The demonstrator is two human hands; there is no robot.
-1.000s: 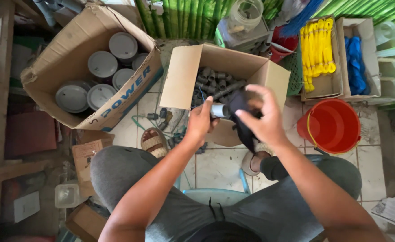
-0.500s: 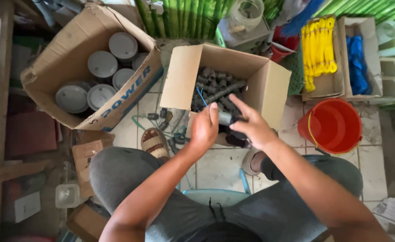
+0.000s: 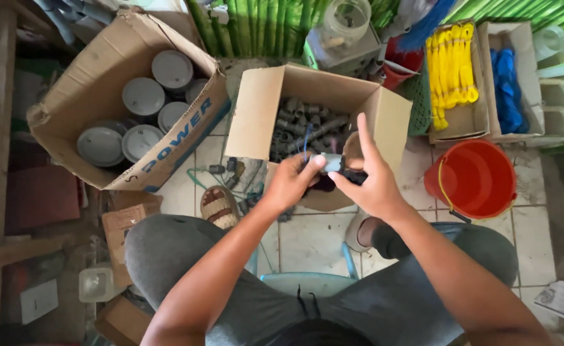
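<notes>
I sit with both hands raised in front of an open cardboard box (image 3: pixel 259 115) filled with several dark grey pipe fittings (image 3: pixel 298 125). My left hand (image 3: pixel 291 182) and my right hand (image 3: pixel 371 182) together hold a small grey and black fitting (image 3: pixel 332 164) between their fingertips. The right index finger points up toward the box. A dark strip or tape hangs under the fitting, partly hidden by my fingers.
A large cardboard box (image 3: pixel 89 96) at the left holds several round grey caps (image 3: pixel 144 96). A red bucket (image 3: pixel 477 179) stands at the right. Behind it, boxes hold yellow (image 3: pixel 451 64) and blue (image 3: pixel 506 80) items. Loose fittings and a sandal (image 3: pixel 218 206) lie on the tiled floor.
My hands have shifted a little toward the box. The black piece the right hand covered has slipped lower, and the right index finger now sticks up.
</notes>
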